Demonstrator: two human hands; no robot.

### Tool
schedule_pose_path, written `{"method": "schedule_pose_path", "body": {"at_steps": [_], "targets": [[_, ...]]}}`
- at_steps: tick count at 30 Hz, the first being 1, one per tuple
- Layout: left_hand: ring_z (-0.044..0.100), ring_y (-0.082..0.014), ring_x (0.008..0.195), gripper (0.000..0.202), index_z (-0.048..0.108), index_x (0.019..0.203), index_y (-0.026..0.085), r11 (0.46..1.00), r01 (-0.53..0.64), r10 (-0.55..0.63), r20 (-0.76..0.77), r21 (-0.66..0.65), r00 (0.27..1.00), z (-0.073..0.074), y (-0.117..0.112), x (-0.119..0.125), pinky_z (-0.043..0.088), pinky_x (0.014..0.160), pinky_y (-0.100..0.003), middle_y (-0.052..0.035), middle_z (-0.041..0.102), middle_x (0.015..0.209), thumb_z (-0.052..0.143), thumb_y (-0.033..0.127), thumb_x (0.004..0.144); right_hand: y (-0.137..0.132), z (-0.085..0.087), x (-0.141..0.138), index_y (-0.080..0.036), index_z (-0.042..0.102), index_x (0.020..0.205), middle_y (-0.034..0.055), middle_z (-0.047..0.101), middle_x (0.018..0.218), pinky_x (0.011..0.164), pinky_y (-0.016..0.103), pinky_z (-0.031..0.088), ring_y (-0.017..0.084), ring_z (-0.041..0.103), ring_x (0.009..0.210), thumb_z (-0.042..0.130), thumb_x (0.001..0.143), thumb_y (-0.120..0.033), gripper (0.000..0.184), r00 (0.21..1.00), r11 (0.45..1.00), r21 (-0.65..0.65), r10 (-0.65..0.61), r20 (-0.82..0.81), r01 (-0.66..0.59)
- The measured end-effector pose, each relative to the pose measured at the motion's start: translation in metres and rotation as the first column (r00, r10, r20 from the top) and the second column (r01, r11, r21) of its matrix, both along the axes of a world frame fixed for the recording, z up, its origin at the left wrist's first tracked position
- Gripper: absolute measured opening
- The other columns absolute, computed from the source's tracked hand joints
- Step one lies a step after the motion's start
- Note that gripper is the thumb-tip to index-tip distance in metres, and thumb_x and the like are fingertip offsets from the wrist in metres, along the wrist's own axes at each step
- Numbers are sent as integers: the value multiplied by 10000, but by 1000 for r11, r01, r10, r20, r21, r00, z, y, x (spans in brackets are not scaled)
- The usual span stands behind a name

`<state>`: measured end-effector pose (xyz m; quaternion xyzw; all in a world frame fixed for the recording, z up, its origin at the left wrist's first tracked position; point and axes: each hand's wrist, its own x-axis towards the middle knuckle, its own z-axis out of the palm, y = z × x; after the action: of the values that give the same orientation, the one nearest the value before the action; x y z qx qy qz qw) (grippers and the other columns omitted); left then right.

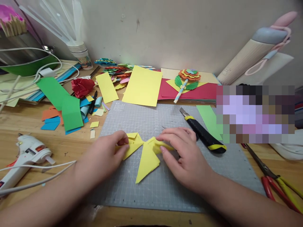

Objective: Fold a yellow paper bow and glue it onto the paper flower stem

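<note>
A yellow folded paper piece [148, 160], shaped like a bow with a pointed tail, lies on the grey cutting mat [123, 189]. My left hand [111, 149] pinches its left wing between thumb and fingers. On the other side, my right hand [182, 154] has its thumb and fingers around the right wing, which looks slightly blurred. The metal tip of a thin tool shows just beyond the right fingers; the rest of it is hidden. A black and yellow utility knife [203, 132] rests on the mat right of that hand, its blade pointing away from me.
A glue gun [29, 157] with its cord is at left, scissors [272, 178] at right. Behind the mat are a yellow sheet [143, 86], a paper flower [187, 80] and red paper [165, 90]. Green strips [63, 104] and scraps lie left; a light green strip [208, 119] lies right.
</note>
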<state>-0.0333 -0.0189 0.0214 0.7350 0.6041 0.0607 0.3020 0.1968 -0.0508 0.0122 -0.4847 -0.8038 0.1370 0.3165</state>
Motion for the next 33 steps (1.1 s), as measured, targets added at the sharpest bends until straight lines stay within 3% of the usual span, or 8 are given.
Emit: {"method": "schedule_pose_path", "body": {"at_steps": [3, 6, 11, 16, 20, 25, 29, 33], "targets": [[612, -162, 588, 162, 524, 814, 225, 981, -154, 173, 171, -122, 970, -1, -10, 0, 431, 578, -301, 27, 621, 740, 497, 383, 835, -8, 3, -4, -190, 566, 1065, 71, 611, 1091, 896, 432, 352, 226, 540, 1029, 520, 892, -251, 189, 993, 998, -13, 61, 104, -60], [591, -131, 459, 175, 484, 826, 214, 911, -189, 327, 364, -367, 872, -3, -26, 7, 401, 495, -260, 54, 592, 669, 521, 383, 800, -20, 3, -12, -141, 574, 1085, 133, 607, 1092, 817, 483, 417, 314, 541, 996, 641, 793, -453, 433, 963, 998, -53, 34, 268, -20], [607, -131, 456, 149, 451, 858, 225, 851, -79, 361, 470, -519, 805, 0, -55, 22, 394, 470, -230, 72, 574, 612, 491, 362, 815, -25, -4, -18, -113, 591, 1074, 165, 599, 1042, 763, 507, 472, 340, 548, 959, 658, 768, -309, 369, 906, 992, -109, -12, 424, 64], [564, -149, 526, 185, 548, 809, 229, 991, 25, -1, 180, -130, 984, 17, -56, 22, 385, 488, -258, 30, 607, 616, 447, 372, 867, -17, -5, -14, -144, 590, 1040, 110, 600, 992, 789, 458, 485, 276, 543, 935, 544, 821, -149, 223, 925, 984, -178, 90, 370, -24], [593, -193, 825, 102, 591, 874, 216, 973, 115, -125, 41, 200, 991, 21, -28, 19, 460, 731, -345, -15, 641, 860, 509, 274, 858, -12, -5, -12, -149, 571, 1044, 94, 586, 1056, 851, 440, 467, 255, 514, 987, 524, 848, -127, 203, 944, 974, -179, 184, 275, -138], [560, -195, 906, 65, 625, 857, 197, 944, 257, -276, 68, 208, 959, 4, 0, 26, 451, 806, -356, -21, 613, 895, 564, 191, 836, -3, -6, -8, -171, 564, 1057, 84, 560, 1147, 953, 440, 431, 239, 478, 1092, 531, 886, -153, 174, 944, 952, -186, 277, 180, -244], [550, -192, 908, 63, 649, 873, 206, 917, 351, -375, 105, 191, 921, -7, 0, 28, 443, 810, -359, -18, 600, 909, 618, 202, 818, -4, -7, -6, -193, 510, 1137, 115, 470, 1260, 994, 497, 417, 266, 437, 1193, 562, 869, -200, 273, 991, 958, -271, 116, 72, -93], [549, -186, 907, 78, 641, 896, 208, 924, 345, -371, 165, 165, 914, -12, -2, 24, 448, 803, -353, -19, 595, 914, 630, 231, 822, -8, -3, -3, -249, 453, 1182, 111, 419, 1303, 906, 455, 508, 251, 466, 1194, 509, 865, -176, 330, 972, 911, -412, -82, -222, -18]]}}
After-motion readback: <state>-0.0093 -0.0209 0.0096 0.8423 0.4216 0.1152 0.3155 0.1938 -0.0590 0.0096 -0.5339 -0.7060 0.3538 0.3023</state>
